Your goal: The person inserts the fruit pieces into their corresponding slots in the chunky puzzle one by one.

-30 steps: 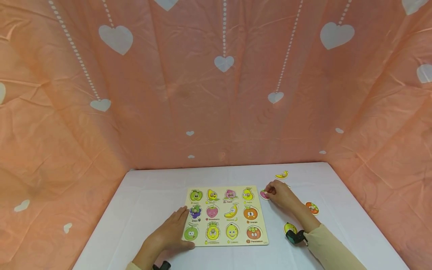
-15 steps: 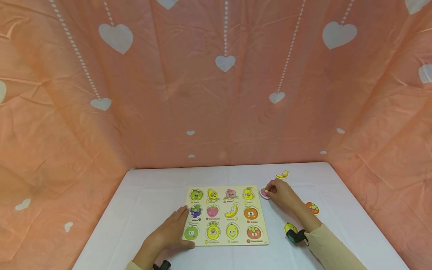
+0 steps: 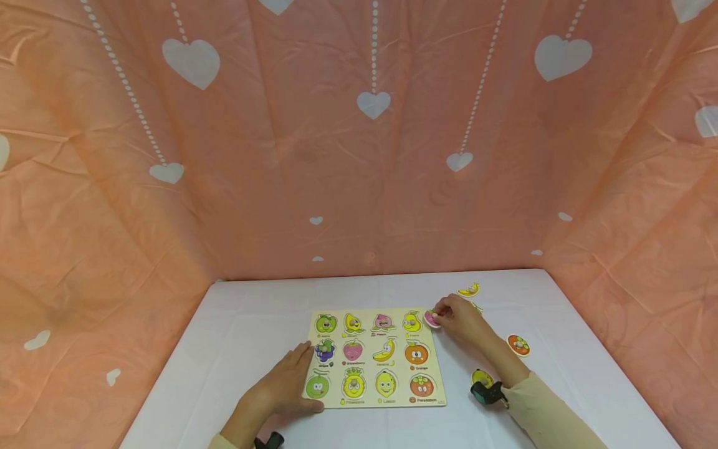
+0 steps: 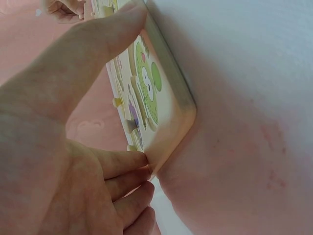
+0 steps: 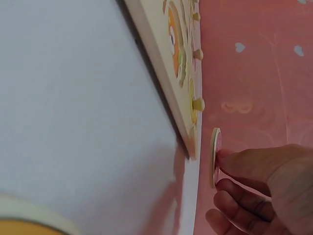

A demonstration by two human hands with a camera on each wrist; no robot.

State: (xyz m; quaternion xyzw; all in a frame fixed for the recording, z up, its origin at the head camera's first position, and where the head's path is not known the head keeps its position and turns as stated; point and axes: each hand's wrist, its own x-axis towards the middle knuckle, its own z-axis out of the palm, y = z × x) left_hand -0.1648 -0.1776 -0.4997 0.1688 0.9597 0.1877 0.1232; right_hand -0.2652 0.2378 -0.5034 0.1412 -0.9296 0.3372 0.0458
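Observation:
My right hand pinches a pink strawberry puzzle piece by its knob, just beyond the board's far right corner. In the right wrist view the piece shows edge-on, raised beside the board, with thumb and index finger on its face side. My left hand rests at the near left corner of the wooden fruit puzzle board. Its thumb lies along the front edge and its fairly straight fingertips touch the left edge, as the left wrist view shows. Knobbed pieces such as the pineapple sit in the board.
A banana piece lies at the back right of the white table. A persimmon piece and a yellow lemon piece lie right of the board, the latter partly behind the wrist camera. Another piece is mostly hidden behind my right hand.
My right hand has moved slightly left, bringing the strawberry piece from the table to the board's far right corner. The left hand and board have stayed in place.

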